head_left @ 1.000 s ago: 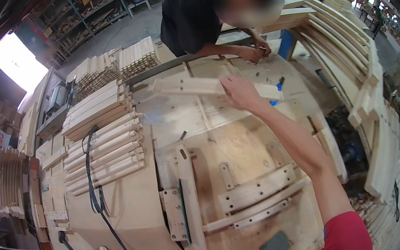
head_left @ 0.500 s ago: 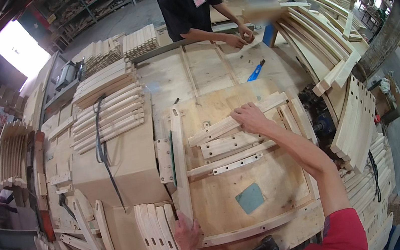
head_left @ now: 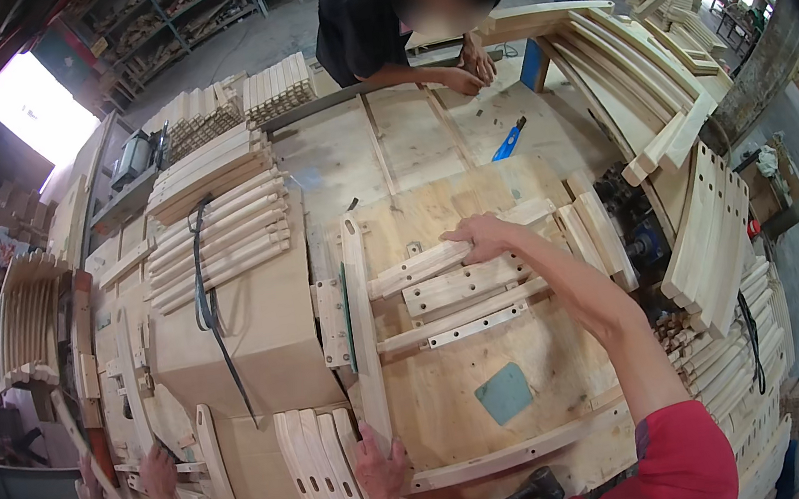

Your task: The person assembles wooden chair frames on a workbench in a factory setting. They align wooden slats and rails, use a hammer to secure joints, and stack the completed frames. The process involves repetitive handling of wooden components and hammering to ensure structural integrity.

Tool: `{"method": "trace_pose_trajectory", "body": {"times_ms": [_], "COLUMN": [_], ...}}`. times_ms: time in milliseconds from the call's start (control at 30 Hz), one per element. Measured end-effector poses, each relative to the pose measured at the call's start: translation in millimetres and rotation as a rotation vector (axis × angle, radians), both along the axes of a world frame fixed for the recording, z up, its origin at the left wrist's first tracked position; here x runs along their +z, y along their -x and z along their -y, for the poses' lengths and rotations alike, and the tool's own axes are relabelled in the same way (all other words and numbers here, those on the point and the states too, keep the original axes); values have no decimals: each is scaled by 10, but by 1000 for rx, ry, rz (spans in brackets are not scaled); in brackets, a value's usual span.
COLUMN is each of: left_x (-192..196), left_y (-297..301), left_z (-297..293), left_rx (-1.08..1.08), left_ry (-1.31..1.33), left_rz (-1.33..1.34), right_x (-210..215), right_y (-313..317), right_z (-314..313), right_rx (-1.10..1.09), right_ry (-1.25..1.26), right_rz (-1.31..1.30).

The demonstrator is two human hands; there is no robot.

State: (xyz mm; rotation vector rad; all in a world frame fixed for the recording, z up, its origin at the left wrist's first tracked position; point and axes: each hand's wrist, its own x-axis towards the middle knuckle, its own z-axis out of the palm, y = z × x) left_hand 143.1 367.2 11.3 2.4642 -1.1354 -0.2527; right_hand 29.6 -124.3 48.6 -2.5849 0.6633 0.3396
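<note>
Under my right hand [head_left: 484, 236] lies a pale wooden crosspiece [head_left: 422, 264] with small holes, its fingers closed around it. The left end of this crosspiece is close to a long wooden side rail [head_left: 362, 325] that runs away from me along the left of the plywood board [head_left: 574, 348]. My left hand [head_left: 381, 469] grips the near end of that side rail. Just beyond my left fingers, a curved wooden rail [head_left: 522, 452] crosses the front of the board. Nearer me than the crosspiece sit a drilled wooden block [head_left: 460, 287] and another crosspiece [head_left: 430, 330].
A teal square [head_left: 503, 394] lies on the board, and a hammer [head_left: 542, 488] rests at the near edge. Slotted rails [head_left: 318, 472] are stacked left of my left hand. Across the table, a person in black leans near a blue knife [head_left: 509, 139]. Another person's hands [head_left: 158, 471] work at lower left.
My right hand has shifted left with the crosspiece, bringing its end closer to the side rail. The person opposite has bent lower. At lower left, the blue-sleeved person's hands have moved a wooden bar.
</note>
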Motion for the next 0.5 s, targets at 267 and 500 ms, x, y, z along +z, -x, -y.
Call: {"method": "trace_pose_trajectory", "body": {"times_ms": [267, 500], "left_x": [120, 562], "left_y": [-1, 77], "left_z": [21, 1836], "left_rx": [44, -342], "left_ry": [-89, 399], "left_rz": [-41, 202], "right_x": [-218, -274], "right_y": [-159, 172], "right_z": [7, -25], "right_rx": [-129, -163], "right_ry": [-173, 23], "right_rz": [124, 207]}}
